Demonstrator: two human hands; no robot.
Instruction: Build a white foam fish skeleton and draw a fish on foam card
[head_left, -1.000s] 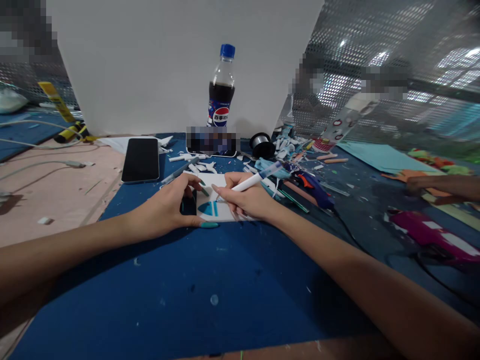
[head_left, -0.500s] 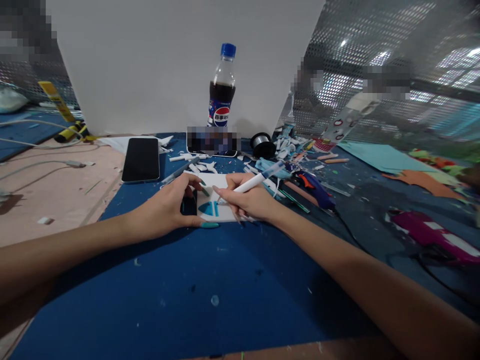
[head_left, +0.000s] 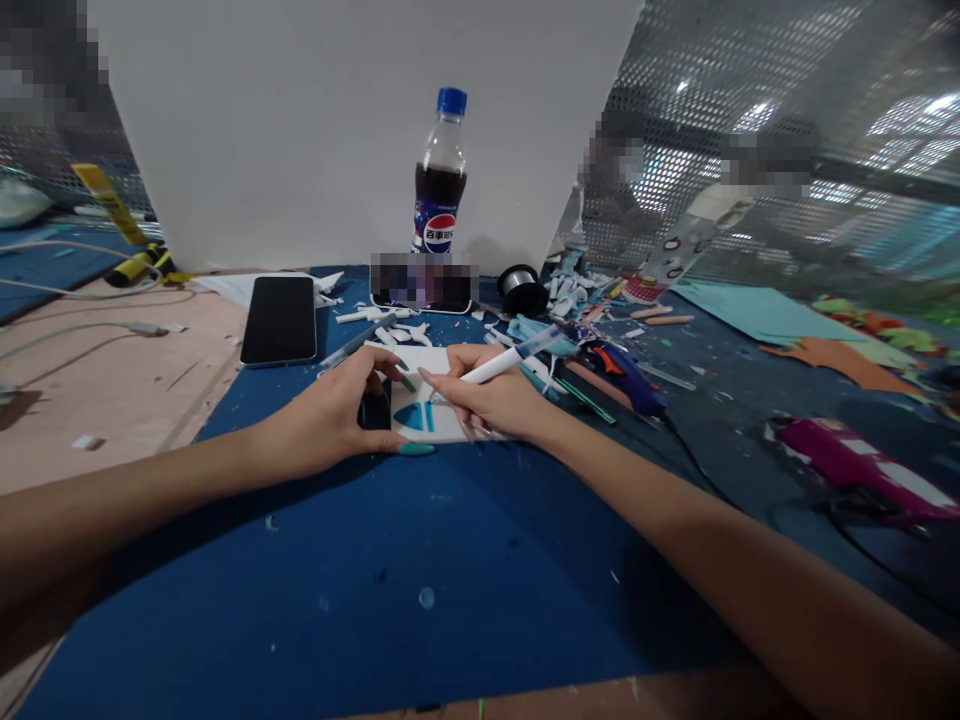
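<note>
A white card or thin board [head_left: 429, 362] lies on the blue tabletop between both hands. On its left part are a filled blue shape and a short upright blue stripe. My left hand [head_left: 341, 408] grips the card's left side, fingers on top and the thumb with its teal nail along the near edge. In my right hand [head_left: 501, 402] is a white marker pen [head_left: 491, 368], held in a writing pinch and slanting up to the right. Its tip is at the top of the blue stripe. The right fingers rest on the card, hiding its right part.
Behind the card stand a cola bottle [head_left: 440, 200] and a propped phone [head_left: 420, 300]. A dark phone [head_left: 279, 320] lies left. Right are a wire spool [head_left: 523, 290], scraps, a blue glue gun [head_left: 626, 378], a magenta tool [head_left: 862, 465] with a cord, and coloured sheets [head_left: 765, 312].
The marker tip has shifted slightly along the blue stripe, back to its upper end. My left hand keeps its hold. Another person's hand at the far right has left the orange sheet.
</note>
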